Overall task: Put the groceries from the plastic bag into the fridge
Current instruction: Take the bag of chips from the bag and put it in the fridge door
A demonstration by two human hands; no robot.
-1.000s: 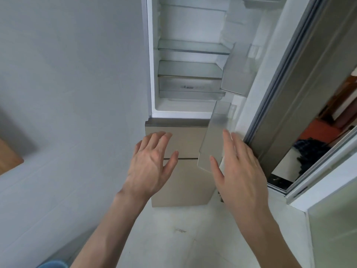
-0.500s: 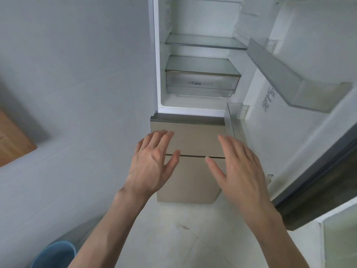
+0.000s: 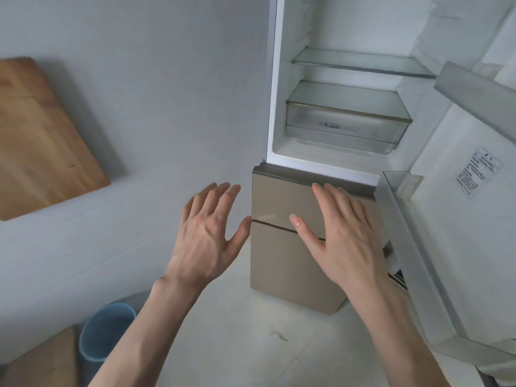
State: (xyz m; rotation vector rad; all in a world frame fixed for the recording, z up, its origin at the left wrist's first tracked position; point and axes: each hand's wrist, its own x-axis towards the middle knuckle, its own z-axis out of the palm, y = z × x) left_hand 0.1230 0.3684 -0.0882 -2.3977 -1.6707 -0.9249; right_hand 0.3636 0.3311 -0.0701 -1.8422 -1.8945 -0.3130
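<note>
Right now both your hands are empty: left hand (image 3: 206, 236) fingers spread, palm down, over the pale floor beside the grey wall; right hand (image 3: 340, 233) fingers held close together with the thumb out, hovering in front of the beige glossy lower drawers (image 3: 282, 255). Can't tell if the right one touches the drawer front; looks just off it.

Tall white fridge (image 3: 275, 93) has its upper compartment open, white door (image 3: 460, 219) swung out to your right. Inside: glass shelves (image 3: 360, 62) bare, clear plastic crisper drawer (image 3: 343, 127) shut and looking empty. Clear door bins (image 3: 474, 88) hold nothing that I can see.

Plastic bag and groceries: not in view. Nothing stocked yet, so my read is the task is at the start and you need to fetch the bag.

Handling, as a guess only:
- thin bag is floppy, so take both handles together or support the bottom
- contents unknown; assume mixed weight and lift slowly
- heavy items on the glass shelves, set down, don't drop
- soft produce into the crisper drawer, pull it by the front lip

Round blue bin (image 3: 106, 331) sits by your left forearm, wooden board (image 3: 42, 135) against the wall. Mind the bin when you turn.
</note>
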